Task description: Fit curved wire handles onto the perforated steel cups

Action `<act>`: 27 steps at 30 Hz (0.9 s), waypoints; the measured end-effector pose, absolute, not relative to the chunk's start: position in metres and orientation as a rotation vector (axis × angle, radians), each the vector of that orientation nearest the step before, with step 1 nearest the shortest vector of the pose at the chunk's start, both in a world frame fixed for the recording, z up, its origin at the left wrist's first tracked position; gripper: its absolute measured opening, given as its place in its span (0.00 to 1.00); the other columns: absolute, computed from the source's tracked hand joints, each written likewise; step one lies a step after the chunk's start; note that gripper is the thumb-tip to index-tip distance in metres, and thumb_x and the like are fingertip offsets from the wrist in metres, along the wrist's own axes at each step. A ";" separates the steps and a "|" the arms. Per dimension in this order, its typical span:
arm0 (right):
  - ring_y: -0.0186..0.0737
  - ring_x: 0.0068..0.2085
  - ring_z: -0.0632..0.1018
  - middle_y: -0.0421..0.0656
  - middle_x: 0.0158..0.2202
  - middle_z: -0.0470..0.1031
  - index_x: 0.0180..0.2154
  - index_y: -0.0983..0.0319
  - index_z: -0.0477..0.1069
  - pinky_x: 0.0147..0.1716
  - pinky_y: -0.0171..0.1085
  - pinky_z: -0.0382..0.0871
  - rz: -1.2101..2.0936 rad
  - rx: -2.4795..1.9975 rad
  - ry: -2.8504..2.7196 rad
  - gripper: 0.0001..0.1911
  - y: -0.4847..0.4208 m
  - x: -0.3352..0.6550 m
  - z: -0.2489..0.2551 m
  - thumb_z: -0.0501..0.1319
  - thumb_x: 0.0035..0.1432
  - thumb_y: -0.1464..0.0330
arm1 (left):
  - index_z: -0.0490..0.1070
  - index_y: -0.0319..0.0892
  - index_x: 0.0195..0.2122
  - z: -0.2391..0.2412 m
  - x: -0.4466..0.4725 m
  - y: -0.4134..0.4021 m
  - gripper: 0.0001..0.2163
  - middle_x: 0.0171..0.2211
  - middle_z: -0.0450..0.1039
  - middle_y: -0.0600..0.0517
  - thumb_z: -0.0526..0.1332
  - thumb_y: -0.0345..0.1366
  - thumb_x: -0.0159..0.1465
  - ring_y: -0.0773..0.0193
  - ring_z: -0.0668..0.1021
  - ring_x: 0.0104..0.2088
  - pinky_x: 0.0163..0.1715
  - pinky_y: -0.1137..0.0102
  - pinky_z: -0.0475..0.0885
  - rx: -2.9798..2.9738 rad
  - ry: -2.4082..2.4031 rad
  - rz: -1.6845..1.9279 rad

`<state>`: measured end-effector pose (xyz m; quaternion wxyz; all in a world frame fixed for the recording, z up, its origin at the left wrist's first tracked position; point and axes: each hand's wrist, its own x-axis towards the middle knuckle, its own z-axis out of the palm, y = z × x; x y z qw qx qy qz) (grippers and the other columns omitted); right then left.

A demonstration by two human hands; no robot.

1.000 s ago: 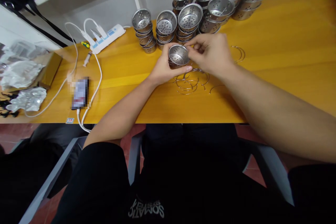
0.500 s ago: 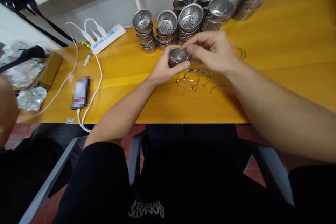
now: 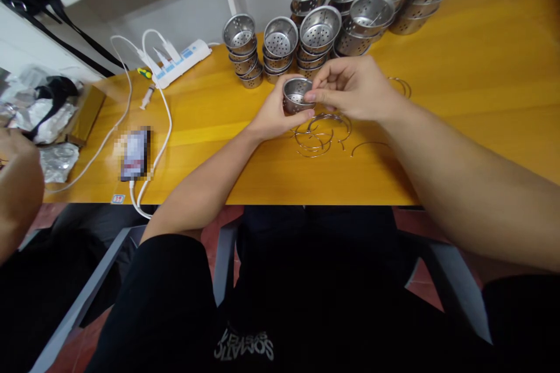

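The fingers of the left hand [image 3: 272,112] are clamped around the outside of a small, round, silver metal cup with a perforated wall and base [image 3: 294,91], its mouth turned up and the cup held just above the table. The right hand [image 3: 310,90] has its thumb and fingertips drawn close together at the cup's right rim; whether they pinch the rim or something thin cannot be told.

Just below the cup, a loose heap of thin, curved, silver metal wires [image 3: 312,148] lies on the yellow wooden table [image 3: 262,178], with one separate wire near the right wrist. Beyond the hands stand several stacks of silver perforated metal cups [image 3: 321,32], near the grey wall.

Farther left are a white power strip with blue-marked sockets [image 3: 186,63], a clear plastic syringe [image 3: 147,97] and a pixelated phone joined to a white cable. At the left edge, another person's bent arm [image 3: 20,180] is beside crumpled clear plastic bags [image 3: 59,162].
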<state>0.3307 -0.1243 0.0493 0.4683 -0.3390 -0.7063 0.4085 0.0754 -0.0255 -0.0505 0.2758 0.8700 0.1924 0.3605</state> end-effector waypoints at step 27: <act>0.57 0.46 0.86 0.51 0.54 0.90 0.50 0.47 0.91 0.50 0.61 0.92 0.491 -0.937 -1.777 0.29 -0.122 0.334 0.042 0.81 0.74 0.31 | 0.54 0.50 0.88 -0.038 0.074 -0.019 0.49 0.73 0.76 0.38 0.67 0.77 0.82 0.40 0.82 0.77 0.86 0.38 0.74 2.268 0.657 0.970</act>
